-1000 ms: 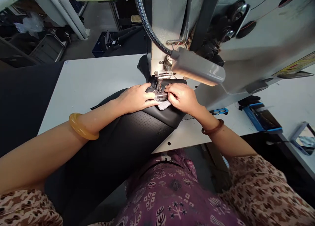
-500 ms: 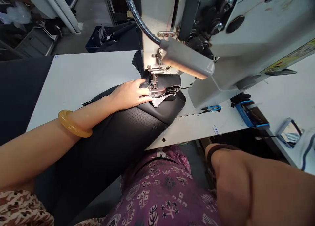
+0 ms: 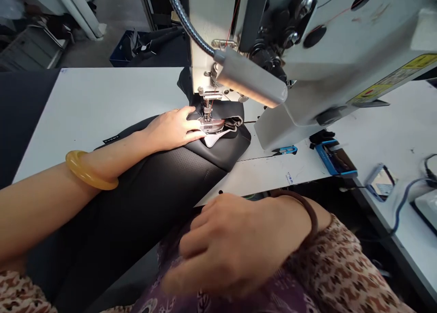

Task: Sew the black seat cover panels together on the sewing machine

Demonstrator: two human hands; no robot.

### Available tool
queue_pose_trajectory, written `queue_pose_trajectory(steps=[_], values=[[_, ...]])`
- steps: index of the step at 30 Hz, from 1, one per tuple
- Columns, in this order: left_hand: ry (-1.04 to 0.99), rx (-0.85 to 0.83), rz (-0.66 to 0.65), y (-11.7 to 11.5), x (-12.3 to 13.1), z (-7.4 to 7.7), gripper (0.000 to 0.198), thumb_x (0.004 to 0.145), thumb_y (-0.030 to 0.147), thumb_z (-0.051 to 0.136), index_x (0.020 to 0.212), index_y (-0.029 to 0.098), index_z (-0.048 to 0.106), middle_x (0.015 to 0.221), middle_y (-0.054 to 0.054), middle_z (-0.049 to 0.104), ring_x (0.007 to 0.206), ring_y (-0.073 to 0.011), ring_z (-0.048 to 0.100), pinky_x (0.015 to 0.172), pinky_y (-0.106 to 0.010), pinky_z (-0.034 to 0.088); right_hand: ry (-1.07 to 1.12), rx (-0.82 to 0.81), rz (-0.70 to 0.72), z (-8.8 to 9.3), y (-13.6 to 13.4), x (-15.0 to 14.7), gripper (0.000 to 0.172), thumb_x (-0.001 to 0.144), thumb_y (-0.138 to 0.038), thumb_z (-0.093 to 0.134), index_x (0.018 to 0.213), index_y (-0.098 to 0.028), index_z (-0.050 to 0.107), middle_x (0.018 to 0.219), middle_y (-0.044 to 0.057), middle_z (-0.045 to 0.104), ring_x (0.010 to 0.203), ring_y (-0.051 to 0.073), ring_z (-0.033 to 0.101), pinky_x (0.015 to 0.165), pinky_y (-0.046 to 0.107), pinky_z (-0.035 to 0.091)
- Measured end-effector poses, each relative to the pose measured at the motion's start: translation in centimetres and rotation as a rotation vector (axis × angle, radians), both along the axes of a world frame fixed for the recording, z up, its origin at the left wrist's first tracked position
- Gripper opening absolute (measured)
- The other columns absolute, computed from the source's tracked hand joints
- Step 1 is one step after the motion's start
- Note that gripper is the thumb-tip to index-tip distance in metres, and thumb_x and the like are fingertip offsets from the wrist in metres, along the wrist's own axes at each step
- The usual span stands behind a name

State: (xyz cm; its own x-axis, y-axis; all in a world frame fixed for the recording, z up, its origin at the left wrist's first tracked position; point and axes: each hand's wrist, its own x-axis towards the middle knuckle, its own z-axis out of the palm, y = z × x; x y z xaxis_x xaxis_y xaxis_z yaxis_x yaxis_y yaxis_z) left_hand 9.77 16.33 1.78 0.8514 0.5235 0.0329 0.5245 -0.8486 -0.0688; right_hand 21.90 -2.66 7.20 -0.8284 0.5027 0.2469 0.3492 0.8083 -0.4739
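My left hand (image 3: 172, 130) lies flat on a black leather-like cover (image 3: 177, 172), fingers spread, fingertips beside the presser foot (image 3: 207, 117) of a sewing machine (image 3: 290, 76). The cover runs from under the needle area down to the lower left, with a small black label (image 3: 111, 139) on its upper edge. A folded strip (image 3: 230, 110) with a light edge lies by the foot. My right hand (image 3: 225, 242) hangs in the air in front of my lap, blurred, its fingers curled; whether they hold anything is hidden.
A lamp (image 3: 254, 78) on a flexible neck hangs beside the needle. Blue thread snips (image 3: 286, 150) and a blue box (image 3: 336, 158) lie to the right. A dark blue bin (image 3: 119, 49) with fabric stands behind the white table (image 3: 99, 94).
My right hand has swung in from the lower right to the front of my lap. The view has shifted slightly; my left hand remains on the cover beside the foot.
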Motion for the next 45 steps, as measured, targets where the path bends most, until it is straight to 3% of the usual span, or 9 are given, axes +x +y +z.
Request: queue_pose_trajectory(steps=[7, 20, 24, 26, 29, 34, 39, 42, 45], values=[[-0.008, 0.029, -0.015, 0.1, 0.0, -0.2, 0.046, 0.092, 0.054, 0.037, 0.116, 0.026, 0.065, 0.138, -0.011, 0.046, 0.112, -0.0271, 0.058, 0.095, -0.038, 0.048, -0.081, 0.405, -0.905, -5.3, 7.0, 8.5, 0.027, 0.089, -0.018, 0.044, 0.105, -0.018, 0.066, 0.109, 0.008, 0.067, 0.106, 0.021, 0.057, 0.09, 0.037, 0.043], [-0.023, 0.024, -0.046, 0.4, 0.1, 0.3, 0.043, 0.094, 0.049, 0.037, 0.119, 0.025, 0.063, 0.138, -0.015, 0.046, 0.111, -0.0279, 0.06, 0.094, -0.041, 0.049, -0.221, 0.388, -0.929, -7.7, 10.3, 10.3, 0.034, 0.085, -0.011, 0.044, 0.106, -0.022, 0.068, 0.117, 0.003, 0.066, 0.11, 0.023, 0.055, 0.092, 0.04, 0.046], [-0.044, 0.096, -0.095, -6.0, -2.5, -0.6, 0.052, 0.088, 0.047, 0.047, 0.134, 0.022, 0.05, 0.146, -0.019, 0.038, 0.132, -0.0378, 0.038, 0.1, -0.059, 0.039, -0.257, 0.401, -0.943, -7.6, 10.9, 10.6, 0.034, 0.087, -0.015, 0.042, 0.108, -0.023, 0.067, 0.116, 0.001, 0.066, 0.106, 0.023, 0.057, 0.088, 0.037, 0.047], [0.014, 0.032, -0.214, -10.3, -5.4, -2.3, 0.071, 0.074, 0.049, 0.061, 0.14, 0.037, 0.037, 0.152, -0.008, 0.03, 0.138, -0.0405, 0.026, 0.098, -0.069, 0.035, -0.282, 0.407, -0.935, -7.7, 11.4, 11.0, 0.036, 0.087, -0.016, 0.042, 0.114, -0.025, 0.064, 0.121, 0.001, 0.064, 0.105, 0.022, 0.058, 0.087, 0.036, 0.047], [0.102, 0.013, -0.188, -12.7, -10.3, -4.9, 0.087, 0.07, 0.019, 0.051, 0.142, 0.053, 0.015, 0.147, 0.011, 0.037, 0.136, -0.0253, 0.036, 0.093, -0.06, 0.044, -0.335, 0.369, -0.892, -7.6, 12.1, 11.7, 0.038, 0.086, -0.014, 0.041, 0.117, -0.025, 0.062, 0.121, 0.003, 0.063, 0.104, 0.021, 0.059, 0.089, 0.035, 0.046], [-0.036, -0.025, 0.123, -2.7, -14.1, -5.1, 0.072, 0.074, 0.042, 0.032, 0.139, 0.059, 0.004, 0.136, 0.029, 0.043, 0.142, -0.0253, 0.023, 0.106, -0.067, 0.024, -0.388, 0.274, -0.873, -6.3, 11.4, 11.4, 0.034, 0.083, -0.012, 0.041, 0.107, -0.019, 0.064, 0.1, 0.008, 0.068, 0.093, 0.02, 0.061, 0.084, 0.031, 0.047], [-0.152, 0.094, 0.175, 9.2, -7.8, -2.5, 0.067, 0.076, 0.071, 0.024, 0.14, 0.055, 0.017, 0.137, 0.032, 0.041, 0.141, -0.0271, 0.004, 0.113, -0.06, 0.003, -0.21, -0.04, -0.801, -4.6, 9.9, 7.4, 0.036, 0.074, -0.011, 0.042, 0.106, -0.017, 0.058, 0.082, 0.003, 0.066, 0.071, 0.016, 0.061, 0.069, 0.028, 0.049], [-0.282, 0.129, 0.281, 11.3, -1.8, -1.1, 0.066, 0.082, 0.066, 0.029, 0.143, 0.045, 0.017, 0.144, 0.025, 0.033, 0.141, -0.0258, 0.001, 0.112, -0.06, 0.002, -0.063, -0.545, -0.76, -3.9, 9.9, 4.7, 0.03, 0.077, -0.013, 0.039, 0.102, -0.019, 0.055, 0.062, -0.004, 0.058, 0.051, 0.012, 0.057, 0.056, 0.024, 0.047], [-0.417, 0.126, 0.103, 9.0, 1.2, -0.1, 0.046, 0.092, 0.031, 0.03, 0.137, 0.024, 0.039, 0.144, 0.004, 0.04, 0.136, -0.0191, 0.023, 0.113, -0.049, 0.018, -0.039, -0.8, -0.703, -3.0, 10.0, 3.1, 0.014, 0.087, -0.026, 0.038, 0.082, -0.019, 0.049, 0.063, -0.002, 0.06, 0.052, 0.01, 0.058, 0.052, 0.021, 0.044]])
